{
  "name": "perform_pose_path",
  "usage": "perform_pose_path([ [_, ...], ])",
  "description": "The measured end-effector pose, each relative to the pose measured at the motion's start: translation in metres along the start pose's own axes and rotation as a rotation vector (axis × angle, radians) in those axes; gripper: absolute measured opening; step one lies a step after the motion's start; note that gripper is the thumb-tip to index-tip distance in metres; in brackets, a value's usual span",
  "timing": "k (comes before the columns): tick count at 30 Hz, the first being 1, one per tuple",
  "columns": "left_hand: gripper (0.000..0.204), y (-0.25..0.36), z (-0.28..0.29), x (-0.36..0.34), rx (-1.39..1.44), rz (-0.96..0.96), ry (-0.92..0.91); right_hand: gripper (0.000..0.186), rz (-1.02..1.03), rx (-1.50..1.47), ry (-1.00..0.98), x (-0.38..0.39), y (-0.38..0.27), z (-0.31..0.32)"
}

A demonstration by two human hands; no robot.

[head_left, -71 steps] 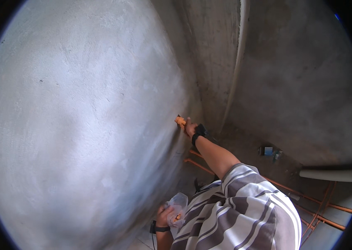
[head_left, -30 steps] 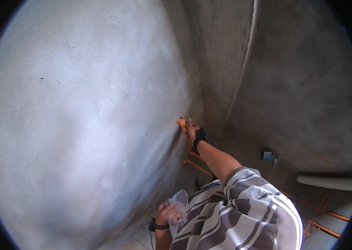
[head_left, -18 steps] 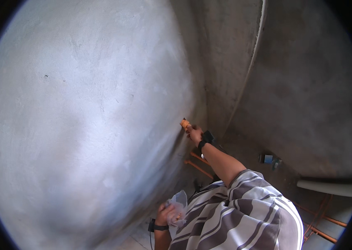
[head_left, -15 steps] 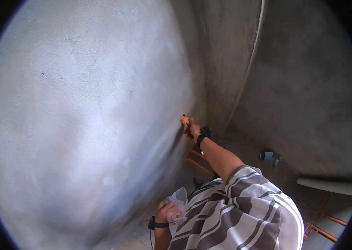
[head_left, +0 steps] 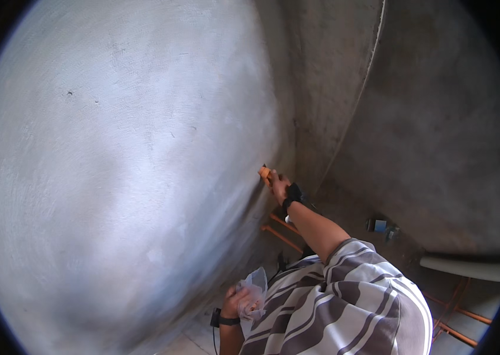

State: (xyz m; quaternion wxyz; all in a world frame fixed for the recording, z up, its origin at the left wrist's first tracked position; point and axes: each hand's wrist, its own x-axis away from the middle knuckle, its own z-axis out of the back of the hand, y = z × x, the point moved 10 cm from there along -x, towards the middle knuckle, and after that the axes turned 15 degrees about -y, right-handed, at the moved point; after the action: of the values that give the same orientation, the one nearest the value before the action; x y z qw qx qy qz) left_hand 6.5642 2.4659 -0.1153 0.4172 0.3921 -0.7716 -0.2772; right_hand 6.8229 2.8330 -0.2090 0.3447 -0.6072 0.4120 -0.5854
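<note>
My right hand [head_left: 280, 184] reaches out to a grey plastered wall [head_left: 143, 130], near the corner. Its fingers are closed on a small orange piece [head_left: 265, 174], held at the wall beside a small dark spot; the kind of piece is too small to make out. Low down near my body, my left hand [head_left: 230, 302] is wrapped round a thin, translucent plastic bag [head_left: 254, 294]. Something orange shows faintly through the bag. Both wrists wear black straps with small dark devices on them.
Orange metal bars [head_left: 283, 235] stand below my right forearm, close to the wall. At the lower right, a pale board [head_left: 468, 268] lies over another orange frame [head_left: 460, 334]. A small blue box [head_left: 380, 226] sits among items on the floor.
The view has shifted slightly, so the wall marks sit a little further right. My right hand stays at the wall with the orange piece, its wrist slightly turned. My left hand keeps the bag.
</note>
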Motion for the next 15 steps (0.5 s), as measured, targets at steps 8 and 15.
perform_pose_path([
  [8,0.016,0.012,0.009,0.028,-1.027,-0.326,-0.026,0.053,-0.297,-0.166,-0.171,0.002,0.027,-0.032],
  [15,0.013,0.053,-0.031,0.013,-1.097,-0.372,-0.027,0.049,-0.039,-0.297,-0.129,-0.021,0.03,-0.024],
])
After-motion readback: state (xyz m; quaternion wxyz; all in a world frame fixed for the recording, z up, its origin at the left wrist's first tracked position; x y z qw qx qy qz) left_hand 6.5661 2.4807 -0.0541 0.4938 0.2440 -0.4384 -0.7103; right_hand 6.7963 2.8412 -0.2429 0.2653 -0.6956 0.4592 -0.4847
